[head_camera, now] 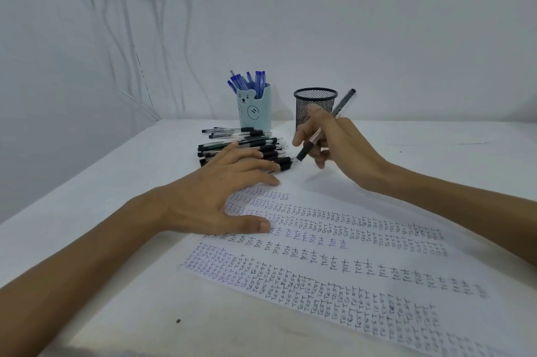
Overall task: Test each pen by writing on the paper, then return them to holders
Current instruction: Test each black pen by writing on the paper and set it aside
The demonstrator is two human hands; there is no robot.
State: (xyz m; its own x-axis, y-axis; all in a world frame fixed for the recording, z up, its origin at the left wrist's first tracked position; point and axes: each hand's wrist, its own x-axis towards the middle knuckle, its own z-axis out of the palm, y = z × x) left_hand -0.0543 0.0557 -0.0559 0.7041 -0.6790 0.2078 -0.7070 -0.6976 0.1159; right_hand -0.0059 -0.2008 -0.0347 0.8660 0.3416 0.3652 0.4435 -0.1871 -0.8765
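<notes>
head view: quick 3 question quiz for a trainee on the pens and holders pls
1. True or false: the mesh holder is packed with blue pens.
2. Which hand grips a black pen? A) left B) right C) neither
3. Fill in: the word written over and over on the paper is ____.

Key:
1. False. The blue pens stand in the bear holder.
2. B. The right hand holds it, tip down.
3. test
</notes>
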